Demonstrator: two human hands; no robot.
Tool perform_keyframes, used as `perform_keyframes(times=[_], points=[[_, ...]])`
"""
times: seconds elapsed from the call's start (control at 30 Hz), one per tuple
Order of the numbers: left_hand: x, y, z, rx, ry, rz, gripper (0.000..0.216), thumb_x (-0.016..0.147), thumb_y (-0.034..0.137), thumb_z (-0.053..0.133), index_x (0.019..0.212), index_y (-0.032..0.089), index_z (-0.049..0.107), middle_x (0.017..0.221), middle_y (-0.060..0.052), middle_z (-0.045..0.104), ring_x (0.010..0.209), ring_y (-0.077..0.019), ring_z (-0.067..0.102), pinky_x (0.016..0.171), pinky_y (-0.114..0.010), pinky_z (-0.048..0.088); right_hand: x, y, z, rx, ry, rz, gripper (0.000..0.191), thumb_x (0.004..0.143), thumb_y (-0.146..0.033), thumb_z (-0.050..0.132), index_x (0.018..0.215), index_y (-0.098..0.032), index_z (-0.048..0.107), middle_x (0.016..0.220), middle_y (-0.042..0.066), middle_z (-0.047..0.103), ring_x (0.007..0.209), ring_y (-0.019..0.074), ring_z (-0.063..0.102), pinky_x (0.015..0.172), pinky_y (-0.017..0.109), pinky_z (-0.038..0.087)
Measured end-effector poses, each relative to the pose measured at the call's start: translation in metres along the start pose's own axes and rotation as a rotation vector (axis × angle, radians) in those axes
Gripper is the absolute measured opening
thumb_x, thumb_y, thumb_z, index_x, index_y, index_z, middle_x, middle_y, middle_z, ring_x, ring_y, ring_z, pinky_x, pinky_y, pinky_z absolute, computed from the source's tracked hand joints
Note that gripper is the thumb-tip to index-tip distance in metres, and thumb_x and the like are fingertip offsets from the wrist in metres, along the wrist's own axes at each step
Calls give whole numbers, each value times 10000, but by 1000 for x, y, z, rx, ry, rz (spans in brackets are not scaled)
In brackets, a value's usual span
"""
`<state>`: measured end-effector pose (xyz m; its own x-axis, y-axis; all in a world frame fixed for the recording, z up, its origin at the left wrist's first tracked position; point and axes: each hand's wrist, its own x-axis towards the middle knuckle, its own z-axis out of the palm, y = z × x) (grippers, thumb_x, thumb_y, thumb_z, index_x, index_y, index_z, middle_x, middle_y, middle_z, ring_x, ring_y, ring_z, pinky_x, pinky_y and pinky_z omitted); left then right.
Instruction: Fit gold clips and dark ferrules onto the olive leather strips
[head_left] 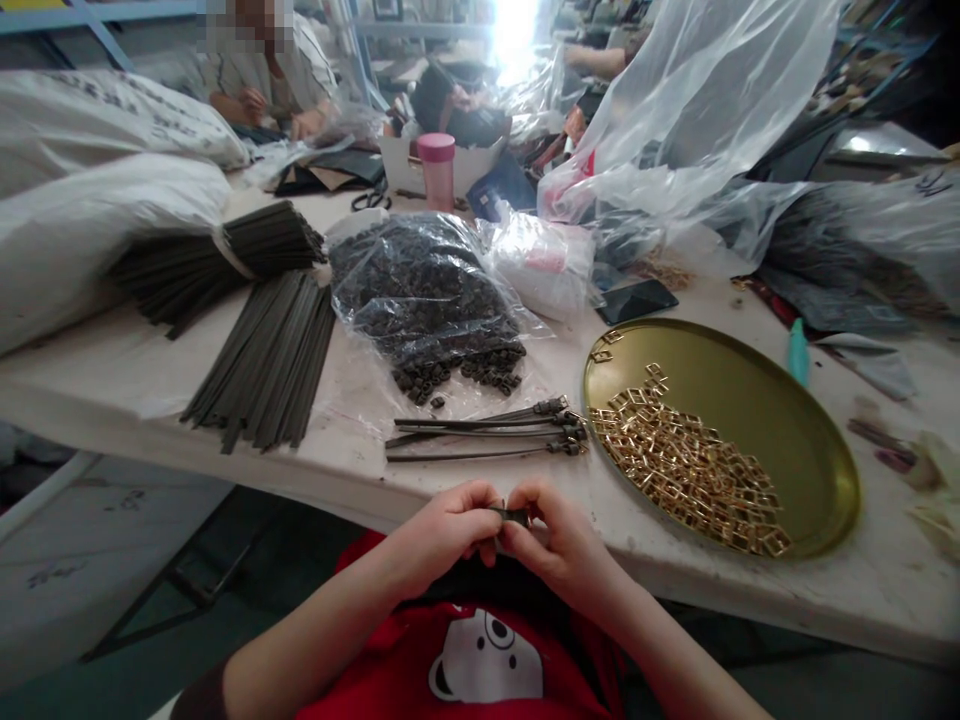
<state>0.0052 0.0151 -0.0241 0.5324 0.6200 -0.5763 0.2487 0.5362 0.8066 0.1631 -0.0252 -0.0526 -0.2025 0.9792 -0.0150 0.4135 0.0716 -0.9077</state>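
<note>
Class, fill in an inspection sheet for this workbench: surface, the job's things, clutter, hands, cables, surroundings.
Surface: white table, worn and marked.
Job's things: small dark piece pinched between both hands; dark straps with fittings lying near the table edge; round gold tray holding gold square buckles; plastic bag of small dark parts; bundles of dark strips.
Clutter: pink cup, phone, loose clear plastic sheeting, white sacks.
Hands: left hand and right hand, both closed on the piece, in front of the table edge.
Cables: nothing seen.
Surroundings: other people working at the far end; bright light behind them.
</note>
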Motion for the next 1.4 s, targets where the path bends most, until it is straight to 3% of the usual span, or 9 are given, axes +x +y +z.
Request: perform_keyframes(times=[0.2,0.33,0.5,0.67,0.8,1.13,1.3,1.4], points=[[-12,1,5,204,-29,58,83,682,145,431,619,175,477,565,51,477,551,-103,445,518,-201,326,-9,-8,4,158,-130,97,54,781,-146,426,784,-200,422,665,-39,476,591,107,427,537,218,370],[-21,4,8,413,-17,174,129,716,147,405,642,185,504,636,34,526,610,-122,469,562,-207,344,-16,-10,12,409,-194,207,41,807,-202,397,767,-206,390,596,-54,458,541,99,417,515,217,363],[-25,4,4,520,2,257,133,760,191,430,696,179,545,678,20,544,655,-129,483,584,-208,354,-22,-7,20,646,-77,329,121,793,-323,417,774,-206,390,479,-95,352,435,81,304,436,195,262],[-25,-7,-11,199,-113,162,268,770,222,479,1027,155,510,850,-24,611,757,-141,557,661,-238,414,-26,-3,18,560,43,302,122,803,-324,418,788,-205,435,500,-87,338,446,89,302,438,207,252],[-24,-14,-19,146,-127,-22,257,788,293,481,958,118,563,774,-35,626,626,-119,562,571,-227,403,-27,-2,19,359,83,266,135,812,-312,414,742,-204,454,536,-70,346,485,101,333,452,215,273],[-14,-14,-8,195,-104,102,182,748,228,532,859,124,633,739,-20,630,668,-128,563,616,-223,425,-24,-2,27,190,82,218,82,811,-212,389,838,-196,466,633,-32,499,542,119,462,506,230,380],[-11,-17,-9,240,-108,77,147,749,240,529,783,117,601,692,-13,621,645,-132,567,586,-219,424,-22,-5,22,93,-13,58,192,829,-153,360,989,-196,457,857,29,613,795,159,584,693,266,455],[-8,-15,-8,225,-137,114,213,767,267,524,910,119,581,745,-24,625,661,-135,573,590,-224,437,-20,-3,17,-14,-64,-17,265,875,-210,326,1126,-188,408,977,68,629,903,187,592,762,306,460]])
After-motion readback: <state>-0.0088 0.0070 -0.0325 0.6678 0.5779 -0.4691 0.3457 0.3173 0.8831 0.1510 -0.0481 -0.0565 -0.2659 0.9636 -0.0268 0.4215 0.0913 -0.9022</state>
